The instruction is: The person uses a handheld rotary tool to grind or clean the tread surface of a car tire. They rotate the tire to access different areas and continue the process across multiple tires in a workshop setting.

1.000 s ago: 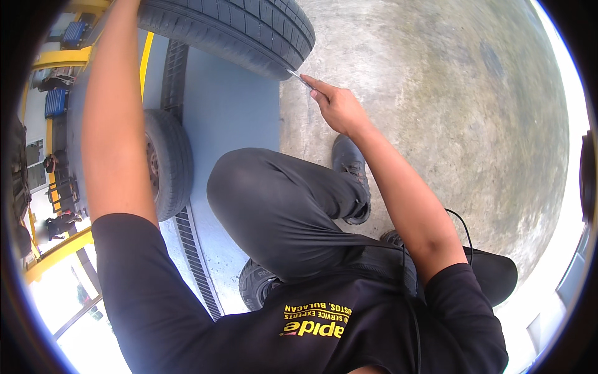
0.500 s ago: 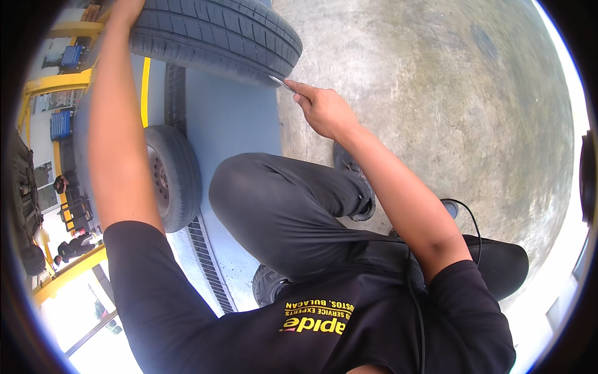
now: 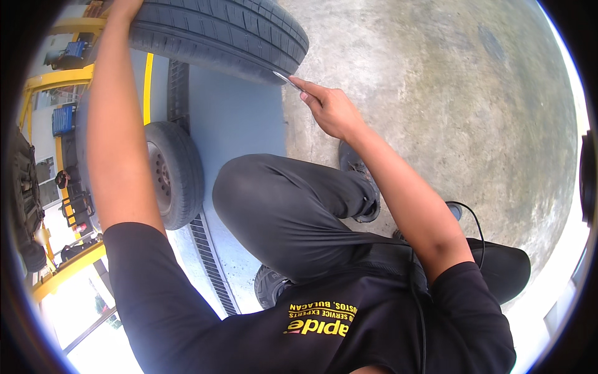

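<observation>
A large black tyre (image 3: 218,31) with a grooved tread fills the top of the view. My right hand (image 3: 335,112) is closed around a slim silver metal tool (image 3: 286,80), index finger stretched along it. The tool's pointed tip lies at the lower right edge of the tyre, by the sidewall; I cannot tell whether it touches. On the tyre's far left side, my left hand (image 3: 127,9) reaches up along it, and its fingers are cut off by the frame's upper edge.
Another wheel (image 3: 177,174) with a rusty rim stands left of my bent knee. A drain grate (image 3: 208,262) runs beside blue-painted floor (image 3: 237,118); bare concrete (image 3: 423,93) spreads to the right. Yellow frames (image 3: 59,78) and blue boxes (image 3: 63,120) are at far left.
The tyre and my right hand with the tool appear slightly farther right, mostly with a small shift of the view. A little more of the tool shows. Both hands keep their places by the tyre.
</observation>
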### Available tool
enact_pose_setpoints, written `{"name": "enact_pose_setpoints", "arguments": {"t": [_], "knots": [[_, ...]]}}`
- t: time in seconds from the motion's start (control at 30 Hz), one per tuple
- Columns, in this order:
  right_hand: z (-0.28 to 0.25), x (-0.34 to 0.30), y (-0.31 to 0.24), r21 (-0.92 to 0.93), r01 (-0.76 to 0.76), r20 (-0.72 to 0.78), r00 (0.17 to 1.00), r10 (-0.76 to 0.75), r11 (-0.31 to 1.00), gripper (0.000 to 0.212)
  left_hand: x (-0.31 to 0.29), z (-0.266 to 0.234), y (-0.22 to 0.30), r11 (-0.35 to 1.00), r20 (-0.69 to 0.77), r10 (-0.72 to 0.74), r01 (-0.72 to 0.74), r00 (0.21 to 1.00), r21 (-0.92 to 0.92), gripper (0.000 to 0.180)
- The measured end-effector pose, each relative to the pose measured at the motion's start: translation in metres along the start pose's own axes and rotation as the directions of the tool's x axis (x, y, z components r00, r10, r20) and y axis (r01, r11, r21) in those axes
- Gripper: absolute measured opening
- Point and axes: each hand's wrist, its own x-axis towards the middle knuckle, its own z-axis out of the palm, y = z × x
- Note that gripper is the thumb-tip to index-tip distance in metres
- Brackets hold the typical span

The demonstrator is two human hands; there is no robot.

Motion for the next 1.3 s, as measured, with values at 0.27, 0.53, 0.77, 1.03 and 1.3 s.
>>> {"name": "enact_pose_setpoints", "arguments": {"t": [0.27, 0.53, 0.77, 1.03, 1.3], "knots": [[0.024, 0.016, 0.034, 0.025, 0.126, -0.165, 0.979, -0.120, 0.992, 0.039, -0.003, -0.003, 0.007, 1.000, 0.002, 0.003, -0.003, 1.000, 0.030, 0.048], [0.016, -0.011, 0.180, -0.178, -0.311, -0.133, 0.947, 0.291, 0.934, 0.040, -0.012, 0.008, 0.035, 0.985, -0.020, -0.041, 0.044, 0.999, 0.168, 0.049], [-0.021, -0.021, 0.062, 0.170, -0.296, 0.048, 0.955, 0.292, 0.940, 0.043, -0.022, -0.003, 0.024, 0.981, -0.053, 0.011, 0.000, 0.999, 0.192, 0.048], [-0.042, -0.023, -0.060, 0.454, -0.092, 0.124, 0.991, 0.040, 0.886, 0.047, -0.026, 0.001, 0.036, 0.986, -0.069, -0.034, 0.045, 0.997, 0.157, 0.048], [-0.036, -0.022, -0.077, 0.348, -0.118, 0.118, 0.990, 0.082, 0.930, 0.046, -0.020, -0.002, 0.023, 0.986, -0.060, -0.012, 0.022, 0.998, 0.163, 0.048]]}}
